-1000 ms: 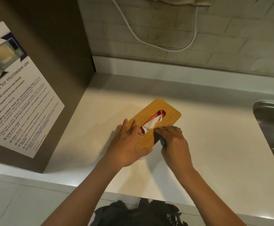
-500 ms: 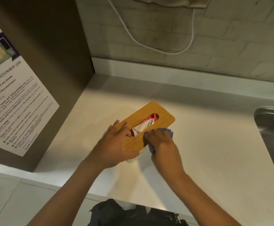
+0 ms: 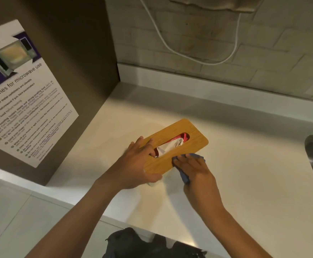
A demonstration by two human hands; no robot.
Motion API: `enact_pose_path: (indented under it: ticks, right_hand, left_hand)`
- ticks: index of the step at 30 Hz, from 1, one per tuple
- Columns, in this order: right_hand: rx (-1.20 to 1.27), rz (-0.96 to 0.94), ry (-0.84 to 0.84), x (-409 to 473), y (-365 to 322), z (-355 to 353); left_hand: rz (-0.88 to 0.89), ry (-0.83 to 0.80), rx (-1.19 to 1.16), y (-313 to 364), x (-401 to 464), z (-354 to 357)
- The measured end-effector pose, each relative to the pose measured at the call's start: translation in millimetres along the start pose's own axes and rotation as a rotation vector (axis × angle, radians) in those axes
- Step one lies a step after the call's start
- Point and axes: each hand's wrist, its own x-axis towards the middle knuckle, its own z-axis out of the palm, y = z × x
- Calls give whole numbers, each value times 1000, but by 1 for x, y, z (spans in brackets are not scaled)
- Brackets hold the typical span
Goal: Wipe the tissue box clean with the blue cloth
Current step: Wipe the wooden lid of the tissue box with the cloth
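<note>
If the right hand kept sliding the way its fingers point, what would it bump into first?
The right hand, pressing the blue cloth, points up-left across the tissue box. It would probably meet the tissue in the slot first, then the left hand.

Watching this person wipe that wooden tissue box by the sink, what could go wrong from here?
The tissue sticks out of the slot right next to the blue cloth under the right hand, so a stroke could snag it or drag it out. The left hand grips only the near end of the tissue box, whose lid looks tipped up, so a hard push might make it slip or twist on the smooth counter.
</note>
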Motion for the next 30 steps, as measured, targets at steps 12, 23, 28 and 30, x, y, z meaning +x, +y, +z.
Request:
enact_pose_path:
  ticks: [12,23,28,30]
  right_hand:
    - [-35,-11,6,8,11,-4]
    - [-20,-49,-2,7,21,-11]
    - [-31,85,20,45,24,-12]
    - [-15,45,-34,35,6,-3]
  left_hand:
    - [-116,-17,13,7,1,2]
    - [-90,-2,14,4,3,4]
    - [-103,-16,46,5,4,3]
    - [-130,-31,79,11,4,0]
